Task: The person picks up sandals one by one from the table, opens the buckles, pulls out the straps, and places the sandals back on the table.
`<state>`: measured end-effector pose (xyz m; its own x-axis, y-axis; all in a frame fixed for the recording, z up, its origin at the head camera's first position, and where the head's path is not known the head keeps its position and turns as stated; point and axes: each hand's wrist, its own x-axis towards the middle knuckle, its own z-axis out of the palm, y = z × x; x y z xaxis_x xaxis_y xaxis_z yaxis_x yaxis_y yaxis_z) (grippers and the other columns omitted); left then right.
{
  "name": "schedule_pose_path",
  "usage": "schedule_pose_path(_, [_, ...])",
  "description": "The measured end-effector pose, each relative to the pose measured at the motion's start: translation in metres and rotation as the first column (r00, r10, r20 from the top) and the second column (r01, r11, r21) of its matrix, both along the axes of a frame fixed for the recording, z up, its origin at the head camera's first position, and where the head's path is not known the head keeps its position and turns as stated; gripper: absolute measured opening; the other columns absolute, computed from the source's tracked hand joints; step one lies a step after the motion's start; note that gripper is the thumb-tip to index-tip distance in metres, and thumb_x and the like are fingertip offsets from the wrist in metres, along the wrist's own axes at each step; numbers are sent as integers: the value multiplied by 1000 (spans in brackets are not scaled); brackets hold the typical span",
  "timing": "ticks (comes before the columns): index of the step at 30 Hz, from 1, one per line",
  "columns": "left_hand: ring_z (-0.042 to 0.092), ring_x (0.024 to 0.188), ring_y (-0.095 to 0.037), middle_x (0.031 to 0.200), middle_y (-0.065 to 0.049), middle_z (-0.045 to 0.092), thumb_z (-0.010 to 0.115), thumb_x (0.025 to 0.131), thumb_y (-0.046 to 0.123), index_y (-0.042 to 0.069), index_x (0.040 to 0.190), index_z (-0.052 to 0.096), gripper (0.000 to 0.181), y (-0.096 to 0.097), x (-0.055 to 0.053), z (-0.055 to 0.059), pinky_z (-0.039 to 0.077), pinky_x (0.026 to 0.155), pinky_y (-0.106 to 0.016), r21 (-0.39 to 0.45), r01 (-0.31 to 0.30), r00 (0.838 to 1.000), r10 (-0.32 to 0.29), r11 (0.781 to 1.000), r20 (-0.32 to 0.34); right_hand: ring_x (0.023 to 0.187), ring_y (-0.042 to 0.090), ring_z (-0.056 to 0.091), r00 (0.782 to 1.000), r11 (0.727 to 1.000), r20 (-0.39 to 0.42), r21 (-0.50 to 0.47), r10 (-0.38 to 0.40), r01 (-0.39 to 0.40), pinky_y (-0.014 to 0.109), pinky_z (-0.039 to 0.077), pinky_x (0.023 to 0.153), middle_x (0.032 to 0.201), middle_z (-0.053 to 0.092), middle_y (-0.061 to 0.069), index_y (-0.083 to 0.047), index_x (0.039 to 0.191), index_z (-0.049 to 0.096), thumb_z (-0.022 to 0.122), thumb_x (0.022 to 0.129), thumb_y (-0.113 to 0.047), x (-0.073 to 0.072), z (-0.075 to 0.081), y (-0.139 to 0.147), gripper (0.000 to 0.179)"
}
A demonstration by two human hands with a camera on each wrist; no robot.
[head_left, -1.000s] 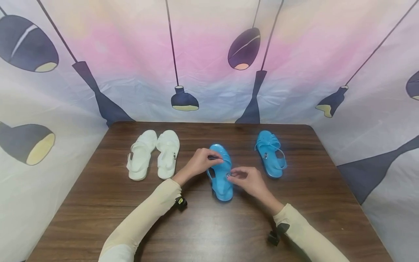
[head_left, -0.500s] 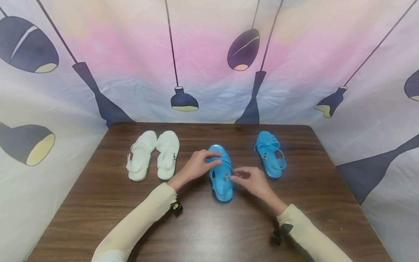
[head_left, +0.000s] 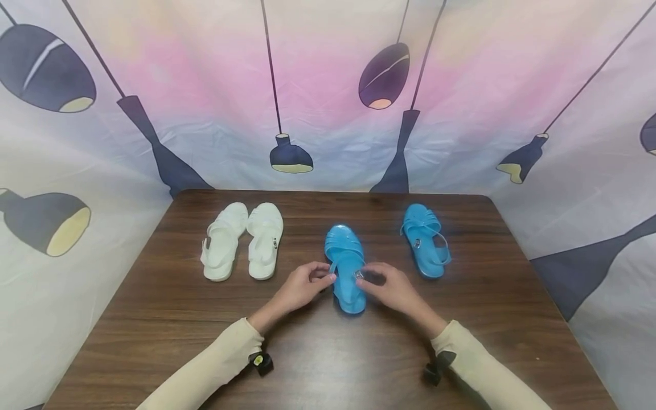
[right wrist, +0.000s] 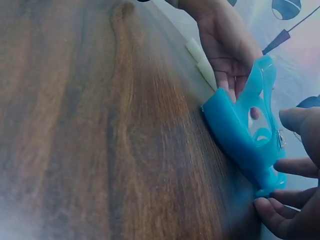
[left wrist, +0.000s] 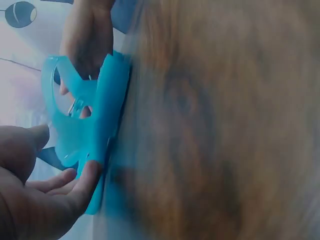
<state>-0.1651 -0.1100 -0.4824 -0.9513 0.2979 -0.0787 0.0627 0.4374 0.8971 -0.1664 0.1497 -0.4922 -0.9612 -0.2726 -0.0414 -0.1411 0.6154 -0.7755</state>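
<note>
A blue jelly sandal (head_left: pixel 349 279) lies flat at mid-table in the head view, toe pointing to the far edge. Its strap with a silver buckle (head_left: pixel 358 275) crosses the heel part. My left hand (head_left: pixel 303 285) is at the sandal's left side; in the left wrist view its fingertips (left wrist: pixel 92 169) touch the lower side, with the thumb held apart. On the buckle side is my right hand (head_left: pixel 392 287). The right wrist view shows its fingers (right wrist: pixel 295 167) against the sandal's side and its thumb near the buckle, with a gap between them.
A second blue sandal (head_left: pixel 429 256) lies to the right, its strap looped outward. Two white sandals (head_left: pixel 221 256) stand side by side at the left. Behind the brown wooden table (head_left: pixel 318 364) hangs a cloth (head_left: pixel 328 68) printed with lamps.
My left hand has come off the sandal's front straps and moved back toward me to its left side. The right hand stays by the buckle, slightly closer in.
</note>
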Motion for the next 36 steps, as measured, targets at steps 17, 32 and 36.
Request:
schedule_pose_path(17, [70,113,-26,119,-19,73,63,103,19,-7,127,64,35,6,4,-9,58,92,-34,260,64,984,-105,964,146,132,29,57,996,997,86,-83,4,3,57,44,109,134,68,3,-18,130,70,76,91,-46,4,-4,-6,49])
schedule_pose_path(32, [72,108,-23,112,-14,76,67,101,22,-3,125,66,35,12,14,0,59,90,-33,242,20,995,-43,970,92,132,32,57,981,953,182,-279,-68,118,51,50,103,140,63,9,-16,131,70,84,85,-39,8,-4,-5,53])
schedule_pose_path(36, [72,108,-24,111,-14,76,67,101,26,-2,126,66,38,14,14,6,59,90,-35,233,19,998,-32,972,53,133,29,57,975,934,207,-324,-83,149,49,51,103,140,64,5,-17,130,71,87,81,-41,7,0,-3,58])
